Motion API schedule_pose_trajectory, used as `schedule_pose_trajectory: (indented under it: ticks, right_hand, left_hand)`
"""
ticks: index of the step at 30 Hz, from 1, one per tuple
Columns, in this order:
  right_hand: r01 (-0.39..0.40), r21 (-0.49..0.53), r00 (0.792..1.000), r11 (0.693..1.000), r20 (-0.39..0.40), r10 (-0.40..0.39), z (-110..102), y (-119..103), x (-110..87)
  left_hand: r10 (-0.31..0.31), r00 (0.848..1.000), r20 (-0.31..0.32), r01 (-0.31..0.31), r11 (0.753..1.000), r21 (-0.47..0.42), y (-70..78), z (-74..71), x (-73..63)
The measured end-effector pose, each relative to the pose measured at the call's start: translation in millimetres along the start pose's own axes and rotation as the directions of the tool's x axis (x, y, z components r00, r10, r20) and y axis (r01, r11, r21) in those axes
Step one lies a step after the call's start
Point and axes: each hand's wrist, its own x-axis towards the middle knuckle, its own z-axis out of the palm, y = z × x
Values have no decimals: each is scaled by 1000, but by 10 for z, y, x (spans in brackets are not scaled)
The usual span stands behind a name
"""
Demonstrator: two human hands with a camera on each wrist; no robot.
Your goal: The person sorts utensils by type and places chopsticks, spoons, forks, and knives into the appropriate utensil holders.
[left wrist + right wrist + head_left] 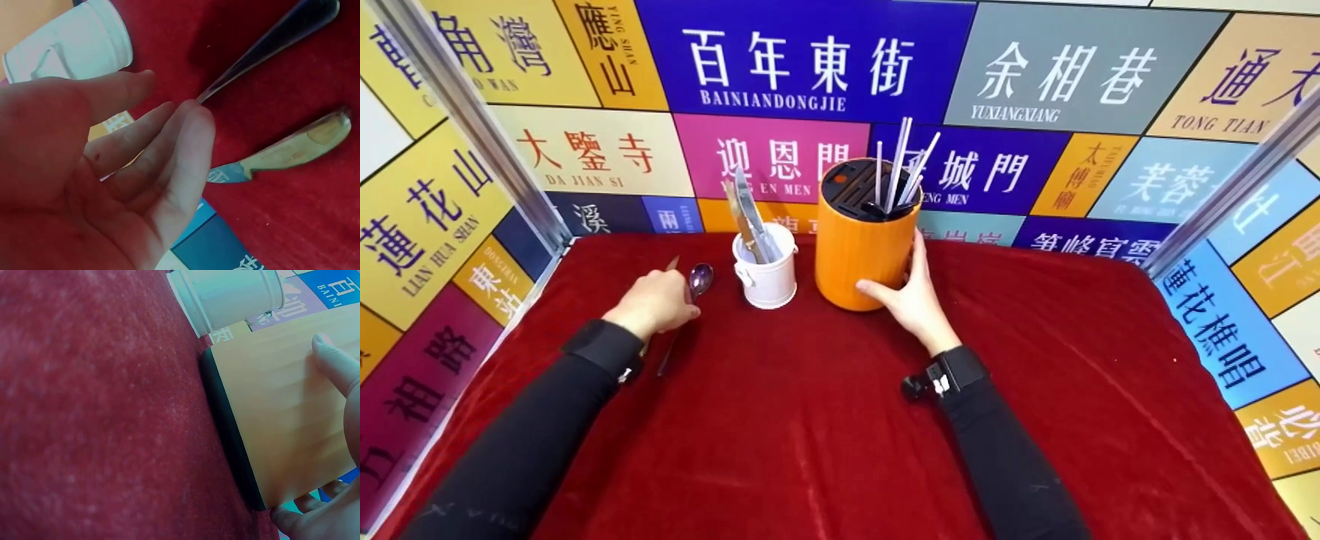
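Note:
My left hand (pixel 656 301) is low over the cloth at the left, its thumb apart from loosely bent fingers in the left wrist view. Beside it lies a metal spoon (pixel 701 279), its handle (pixel 275 45) passing close to the fingertips. A knife (pixel 298 145) lies partly hidden under the same hand. My right hand (pixel 913 304) grips the round orange knife block (pixel 855 259) low on its right side, thumb on the front and fingers round the edge. Several thin metal sticks (pixel 896 169) stand in the block's black slotted top.
Left of the block stands a small white bucket (pixel 766 283) with knives (pixel 751 217) upright in it, blades up. Red cloth (pixel 825 420) covers the table. Panels with large lettering (pixel 795 67) form walls behind and at both sides, with metal posts (pixel 1234 184) at the corners.

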Motion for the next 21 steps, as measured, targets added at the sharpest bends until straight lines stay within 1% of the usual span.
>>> schedule_pose_trajectory:
  ticks: [3,7,11,16,19,20,21]
  right_hand:
    - [-8,-4,1000,1000,1,8,1,-8,-3]
    - [-16,4,1000,1000,3,16,-1,-10,-2]
    - [-23,16,1000,1000,4,23,-4,-8,1]
    - [-15,43,1000,999,2,15,0,10,16]
    - [-2,49,1000,999,1,2,7,15,20]
    - [2,45,1000,999,1,-2,10,15,18]
    - [4,40,1000,999,1,-4,14,13,15]
  left_hand:
    - [-16,1000,6,16,1000,-8,-17,46,10]
    - [-47,999,-13,47,999,-23,-48,87,27]
    - [-81,996,-33,80,996,-30,-65,102,46]
    - [-97,994,-40,95,995,-42,-99,121,82]
    - [-108,994,-36,105,993,-62,-147,141,111]
    - [-92,995,-41,88,993,-84,-287,226,208]
    - [-99,995,-30,95,991,-94,-302,229,215]
